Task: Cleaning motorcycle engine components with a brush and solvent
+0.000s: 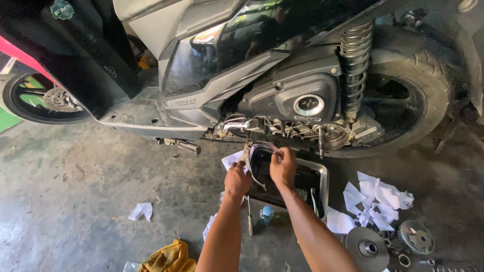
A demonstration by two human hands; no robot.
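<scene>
A: Where are the hands?

B: Both are raised over the metal drain tray [322,171] on the concrete floor [75,201], just below the scooter [227,65] engine casing. The left hand [237,180] is closed around a thin metal part [247,157] that reaches up toward the underside. The right hand [283,165] has its fingers pinched together on something small at the same spot; what it grips cannot be told.

A: Surroundings?

B: A screwdriver [249,219] lies just beside the tray's near edge, by a small bottle [265,215]. Crumpled white paper [378,199] sits right of the tray. Two clutch discs [393,244] rest near the rear wheel [413,95]. A yellow rag [169,259] lies well left.
</scene>
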